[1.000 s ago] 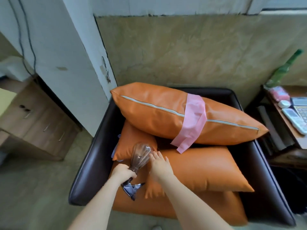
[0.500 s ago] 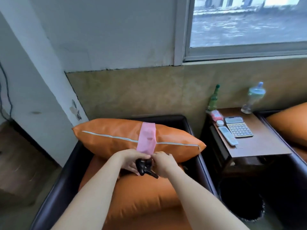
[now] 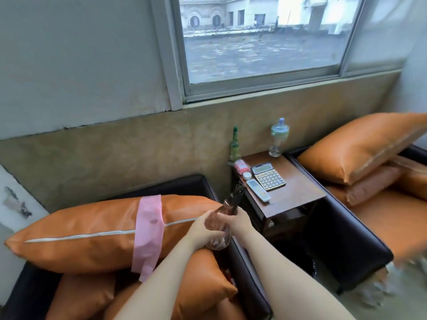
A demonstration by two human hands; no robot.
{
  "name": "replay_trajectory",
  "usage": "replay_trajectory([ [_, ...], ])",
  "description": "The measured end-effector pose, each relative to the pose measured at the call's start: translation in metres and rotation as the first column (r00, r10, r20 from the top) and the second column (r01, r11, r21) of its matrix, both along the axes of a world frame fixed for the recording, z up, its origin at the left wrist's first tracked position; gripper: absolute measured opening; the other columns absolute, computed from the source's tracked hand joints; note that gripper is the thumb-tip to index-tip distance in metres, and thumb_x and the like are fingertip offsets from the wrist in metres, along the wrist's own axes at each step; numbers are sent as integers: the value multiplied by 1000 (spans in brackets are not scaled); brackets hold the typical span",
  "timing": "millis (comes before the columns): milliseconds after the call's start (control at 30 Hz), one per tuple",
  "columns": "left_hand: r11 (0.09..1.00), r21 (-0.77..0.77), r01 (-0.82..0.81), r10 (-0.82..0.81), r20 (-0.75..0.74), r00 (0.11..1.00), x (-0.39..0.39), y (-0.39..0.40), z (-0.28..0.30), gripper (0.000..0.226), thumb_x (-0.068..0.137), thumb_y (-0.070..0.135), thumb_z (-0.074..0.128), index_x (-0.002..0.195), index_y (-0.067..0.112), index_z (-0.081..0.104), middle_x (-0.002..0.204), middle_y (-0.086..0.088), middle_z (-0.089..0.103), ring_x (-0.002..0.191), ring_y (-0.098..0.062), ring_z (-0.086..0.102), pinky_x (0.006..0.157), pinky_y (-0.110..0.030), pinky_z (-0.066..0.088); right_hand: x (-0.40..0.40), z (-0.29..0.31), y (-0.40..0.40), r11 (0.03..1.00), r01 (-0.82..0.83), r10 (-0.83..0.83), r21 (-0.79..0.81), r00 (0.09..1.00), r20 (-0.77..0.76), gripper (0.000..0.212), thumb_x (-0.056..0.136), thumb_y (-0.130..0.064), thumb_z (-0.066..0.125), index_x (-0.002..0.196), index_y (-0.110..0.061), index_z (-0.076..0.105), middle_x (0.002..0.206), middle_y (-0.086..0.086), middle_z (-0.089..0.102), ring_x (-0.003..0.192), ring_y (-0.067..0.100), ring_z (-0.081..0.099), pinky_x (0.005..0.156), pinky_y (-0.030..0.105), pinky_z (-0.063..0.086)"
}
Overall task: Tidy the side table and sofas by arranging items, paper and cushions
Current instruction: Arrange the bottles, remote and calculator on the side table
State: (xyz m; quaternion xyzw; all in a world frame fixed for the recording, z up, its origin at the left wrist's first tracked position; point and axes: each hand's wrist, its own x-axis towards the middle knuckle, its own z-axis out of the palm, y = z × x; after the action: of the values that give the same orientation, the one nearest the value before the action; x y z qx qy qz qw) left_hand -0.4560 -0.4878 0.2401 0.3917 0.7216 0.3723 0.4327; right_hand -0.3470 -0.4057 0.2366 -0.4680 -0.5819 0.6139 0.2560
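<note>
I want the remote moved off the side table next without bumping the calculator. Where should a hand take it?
Probably by its long edges near the middle, coming from above and the front-left. The remote lies flat on the side table, slim and long, close beside the calculator on its right, while its left edge sits near the table's open edge, so that side leaves a thumb more room.

Nothing is showing readable text here. The calculator (image 3: 268,176) lying on the tabletop (image 3: 298,195) is displaying rows of keys, but their marks are too small to make out, and its screen is showing no digits. The remote control (image 3: 258,190) beside it and the label on the green bottle (image 3: 234,146) are staying equally illegible.
</note>
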Motion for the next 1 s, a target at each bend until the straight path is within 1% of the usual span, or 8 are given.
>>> replay_trajectory([
  [167,1000,14,-8,8,-15,1000,22,57,-7,93,43,35,83,128,13,52,122,-2,63,108,-18,61,98,-37,48,36,8,39,996,76,-80,-55,994,-69,15,79,-11,71,93,-12,67,98,14,71,92,28,68,89,47,52],
  [300,999,30,-31,28,89,996,52,94,-3,70,62,12,83,126,11,55,113,-6,67,100,-18,65,84,-26,52,79,22,69,993,3,-14,-115,995,-96,15,87,-7,63,99,-16,63,99,3,69,82,10,65,64,19,50],
  [400,997,71,-42,28,197,980,78,126,-2,53,66,10,81,115,16,63,103,-4,71,94,-18,68,84,-29,54,110,28,100,985,-57,40,-161,994,-106,22,91,-8,58,111,-17,59,94,-5,64,78,2,58,54,12,43],
  [533,995,77,-63,30,374,927,120,174,-1,62,55,25,85,113,17,66,102,-6,73,101,-26,67,97,-45,49,156,27,151,977,-110,99,-185,993,-69,39,92,-10,57,129,-19,51,108,-3,58,87,3,54,67,18,42],
  [633,996,67,-59,18,492,870,154,210,-1,41,74,11,76,113,14,65,106,-5,72,101,-24,66,96,-42,49,191,31,195,975,-116,109,-188,993,-46,48,91,-10,58,137,-19,45,114,-2,56,98,10,52,89,28,39],
  [700,994,55,-95,52,526,849,170,230,-2,48,70,16,78,116,18,63,118,-6,66,109,-24,62,98,-42,47,207,28,222,971,-133,126,-200,991,-46,48,91,-10,58,137,-19,45,115,-1,56,96,9,53,90,30,39],
  [867,997,-5,-74,66,505,861,179,266,-4,37,82,11,70,117,16,60,114,-5,66,100,-19,65,74,-26,52,213,14,263,967,-139,142,-213,990,-2,43,90,-9,59,131,-16,51,122,3,59,114,21,54,99,41,43],
  [1000,996,-69,51,-23,356,934,161,304,-6,39,80,19,73,118,19,61,112,-3,67,103,-19,63,83,-31,50,205,7,295,965,-153,161,-213,987,19,30,90,-1,56,119,-11,57,111,7,64,103,22,60,91,34,48],
])
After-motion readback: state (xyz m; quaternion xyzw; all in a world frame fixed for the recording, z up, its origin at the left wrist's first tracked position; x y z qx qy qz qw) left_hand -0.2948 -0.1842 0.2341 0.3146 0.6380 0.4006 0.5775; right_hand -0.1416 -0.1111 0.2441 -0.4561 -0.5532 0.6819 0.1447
